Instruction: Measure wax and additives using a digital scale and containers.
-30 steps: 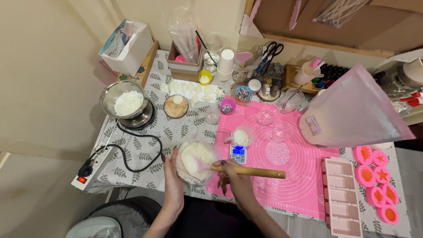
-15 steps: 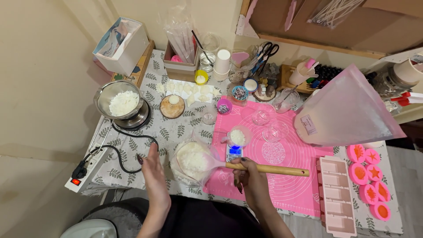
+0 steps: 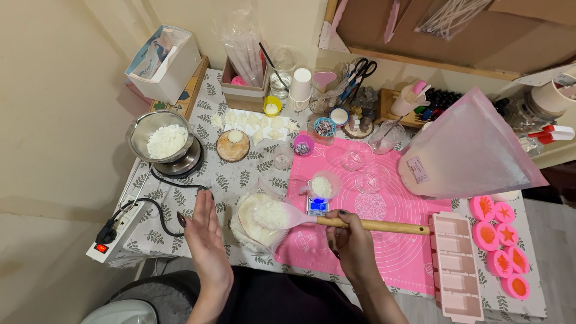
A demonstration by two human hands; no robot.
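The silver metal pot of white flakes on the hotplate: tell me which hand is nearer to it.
Left. The left hand hovers open just below and right of the silver metal pot. The right hand grips a wooden-handled spatula, far across on the pink silicone mat.

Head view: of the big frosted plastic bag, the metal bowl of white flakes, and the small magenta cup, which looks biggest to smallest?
1. Frosted plastic bag
2. Metal bowl
3. Magenta cup

The differences are plain.
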